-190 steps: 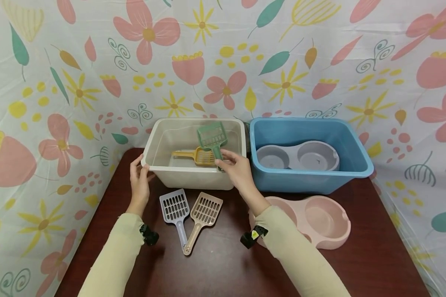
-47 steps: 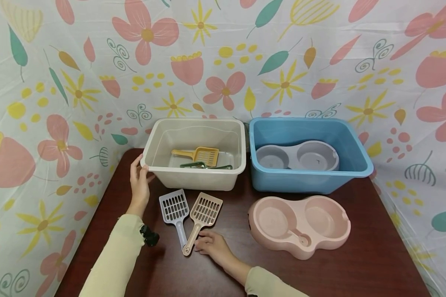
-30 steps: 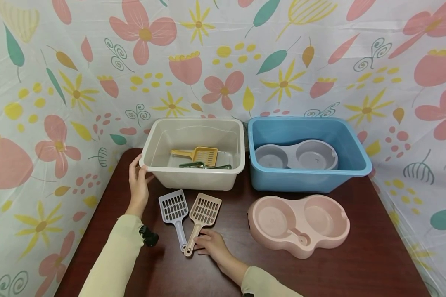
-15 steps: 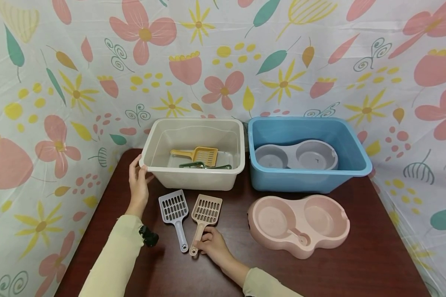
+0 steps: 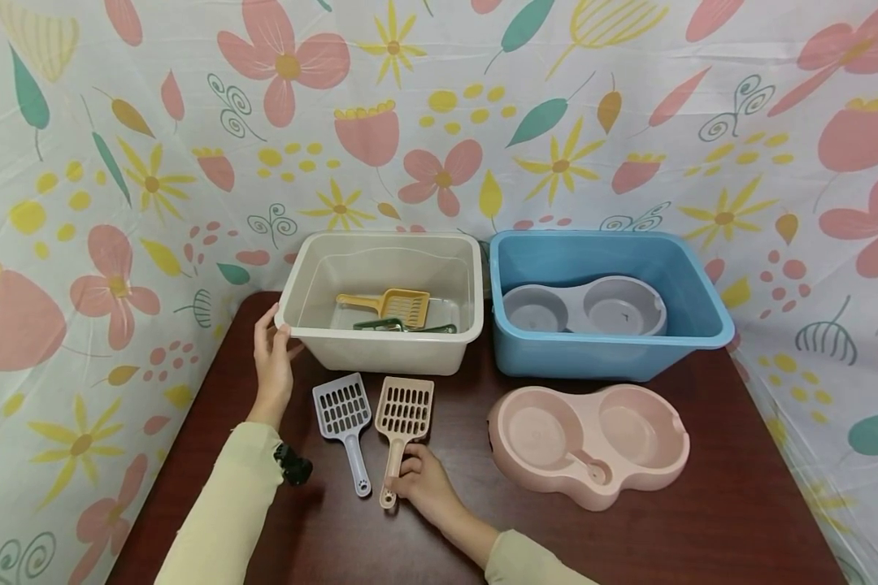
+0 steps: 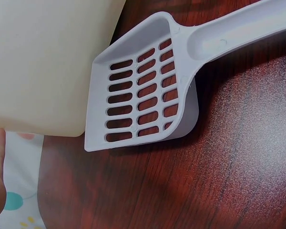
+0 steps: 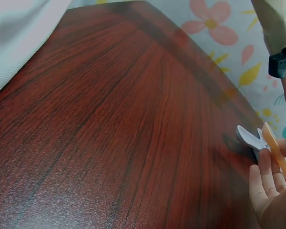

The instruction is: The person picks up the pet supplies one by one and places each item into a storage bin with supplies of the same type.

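Note:
In the head view my right hand point(image 5: 424, 485) pinches the handle of a beige litter scoop point(image 5: 404, 410) between thumb and fingers. Its slotted head points toward the boxes. Just left of it, a lavender-grey litter scoop point(image 5: 342, 410) lies on the table; the left wrist view shows this slotted scoop point(image 6: 143, 95) up close. My left hand point(image 5: 272, 361) grips the front-left corner of a cream litter box point(image 5: 380, 353). Inside that box lie a yellow scoop point(image 5: 402, 306) and a green scoop point(image 5: 436, 329), partly hidden by the front wall.
A blue litter box point(image 5: 578, 357) stands right of the cream one and holds a grey double bowl point(image 5: 578, 302). In front of it sits a pink double bowl point(image 5: 593, 443). The dark red wood table point(image 5: 410, 552) meets a flower-print cloth point(image 5: 439, 97) at the back.
The green scoop went from my right hand into the cream box. My right hand then took the beige scoop's handle and shifted it right, off the lavender-grey scoop. My left hand stayed put.

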Demonstrator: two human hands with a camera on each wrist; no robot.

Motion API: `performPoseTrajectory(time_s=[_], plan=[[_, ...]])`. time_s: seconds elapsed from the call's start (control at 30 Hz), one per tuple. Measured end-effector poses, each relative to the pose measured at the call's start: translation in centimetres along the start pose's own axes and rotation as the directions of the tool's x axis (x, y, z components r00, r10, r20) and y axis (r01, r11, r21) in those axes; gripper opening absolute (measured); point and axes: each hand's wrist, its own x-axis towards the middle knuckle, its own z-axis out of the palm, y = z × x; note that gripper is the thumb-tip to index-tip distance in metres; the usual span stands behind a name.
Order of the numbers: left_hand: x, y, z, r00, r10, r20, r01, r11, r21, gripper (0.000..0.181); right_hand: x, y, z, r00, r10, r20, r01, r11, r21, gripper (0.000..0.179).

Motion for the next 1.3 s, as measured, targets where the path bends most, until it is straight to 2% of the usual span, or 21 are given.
performPoseTrajectory(time_s=[0.13, 0.27, 0.37, 0.5, 0.6, 0.8, 1.13, 1.3], plan=[[-0.1, 0.5, 0.1, 1.000, -0.006, 0.004, 0.006, 1.000, -0.005, 0.046, -0.2, -0.1, -0.1, 1.000, -0.017, 0.013, 0.018, 0.999, -0.038, 0.063], [-0.9, 2.0, 0.4, 1.000, -0.002, 0.018, 0.002, 1.000, 0.001, 0.047, -0.4, -0.5, -0.1, 0.999, -0.037, 0.006, 0.037, 0.997, -0.062, 0.062], [-0.8, 1.8, 0.4, 1.000, 0.000, 0.020, -0.001, 1.000, 0.008, 0.047, -0.7, -0.8, -0.1, 0.999, -0.053, -0.012, 0.052, 0.996, -0.068, 0.062], [-0.2, 0.3, 0.1, 1.000, 0.007, 0.001, -0.007, 1.000, 0.018, 0.046, -1.0, -1.4, -0.3, 0.996, -0.083, -0.026, 0.081, 0.993, -0.080, 0.063], [-0.2, 0.2, 0.1, 1.000, 0.020, -0.007, -0.019, 0.999, 0.026, 0.045, -1.1, -1.9, -0.4, 0.995, -0.101, -0.027, 0.098, 0.991, -0.092, 0.063], [-0.2, 0.2, 0.2, 1.000, 0.028, -0.004, -0.028, 0.999, 0.020, 0.044, -1.3, -3.2, -0.6, 0.995, -0.102, -0.014, 0.100, 0.990, -0.097, 0.063], [-0.1, 0.3, 0.0, 1.000, 0.015, 0.008, -0.015, 1.000, 0.007, 0.046, -2.2, -5.3, -0.2, 0.995, -0.103, 0.006, 0.103, 0.993, -0.049, 0.064], [-0.6, 1.5, 0.3, 1.000, -0.002, 0.026, 0.002, 1.000, -0.008, 0.047, -2.7, -6.4, 0.1, 0.994, -0.109, 0.021, 0.109, 0.994, -0.010, 0.062]])
